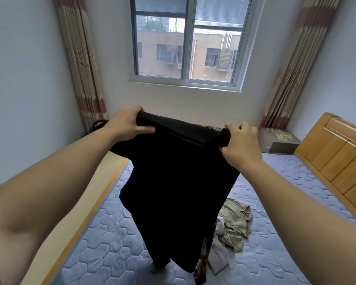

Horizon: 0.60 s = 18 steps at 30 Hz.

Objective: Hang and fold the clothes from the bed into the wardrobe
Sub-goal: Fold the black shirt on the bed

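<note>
Up goes a black garment [179, 182], stretched flat by its top band between the left hand [125, 125] and the right hand [242, 145], lower end dangling over the blue quilted bed [103, 239]. Behind it a crumpled khaki garment [234, 225] lies on the bed, and a patterned piece [202, 262] peeks out beside it.

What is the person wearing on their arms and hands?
Nothing that shows: both forearms are bare, with no sleeves in view. The left hand and right hand carry no gloves, and no watch or bracelet shows at either wrist.
</note>
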Available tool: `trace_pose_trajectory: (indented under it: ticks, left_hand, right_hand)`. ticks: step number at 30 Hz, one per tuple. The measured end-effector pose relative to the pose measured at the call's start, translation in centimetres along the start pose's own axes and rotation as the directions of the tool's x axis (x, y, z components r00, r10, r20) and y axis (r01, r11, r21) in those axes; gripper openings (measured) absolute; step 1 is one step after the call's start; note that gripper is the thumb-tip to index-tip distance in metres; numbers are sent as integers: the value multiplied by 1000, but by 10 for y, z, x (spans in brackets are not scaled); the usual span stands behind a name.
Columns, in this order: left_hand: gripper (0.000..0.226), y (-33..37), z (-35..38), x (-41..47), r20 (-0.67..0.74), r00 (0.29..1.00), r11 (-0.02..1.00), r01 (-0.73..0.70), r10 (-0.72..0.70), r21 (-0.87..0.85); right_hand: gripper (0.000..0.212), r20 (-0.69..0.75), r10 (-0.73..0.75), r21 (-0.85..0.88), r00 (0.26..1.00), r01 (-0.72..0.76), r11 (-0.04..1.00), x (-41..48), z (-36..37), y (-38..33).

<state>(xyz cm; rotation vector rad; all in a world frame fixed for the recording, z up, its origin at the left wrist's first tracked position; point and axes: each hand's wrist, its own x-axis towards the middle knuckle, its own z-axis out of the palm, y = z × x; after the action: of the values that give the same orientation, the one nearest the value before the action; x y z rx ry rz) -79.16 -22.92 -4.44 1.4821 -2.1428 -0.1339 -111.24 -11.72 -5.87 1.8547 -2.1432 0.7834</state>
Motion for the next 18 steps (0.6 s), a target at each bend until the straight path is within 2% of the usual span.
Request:
trace_pose_trajectory:
  ticks: [2,4,8,10,13,14,16,18]
  left_hand:
    - [58,-8,-5,-10,206,976,981,-102,67,164]
    - [54,-19,-4,-17,316,947,921,-173,58,350]
    - [28,-54,1,-27,259,966,872,-138,14,469]
    - [21,-70,4,-33,235,970,853,-69,-64,517]
    - [15,-91,12,-42,197,956,839,81,-218,537]
    - [17,-97,16,-43,197,944,832,119,-263,542]
    - [24,-108,28,-45,284,892,856,183,-351,484]
    - [28,-116,42,-50,445,813,915,248,-375,318]
  right_hand:
    - [33,88,39,-82,995,-32,996,-1,12,-4]
    - [29,204,98,-98,974,-79,992,-1,21,-11]
    - [29,276,132,-85,952,-112,990,-2,41,-28]
    - [23,289,123,-63,949,-109,992,-2,49,-35]
    - [5,325,113,-46,939,-103,994,1,57,-40]
    - [8,343,112,-51,933,-100,994,3,60,-39]
    - [12,442,106,-51,891,-93,994,5,66,-39]
    - [28,600,94,-11,794,-109,994,3,73,-39]
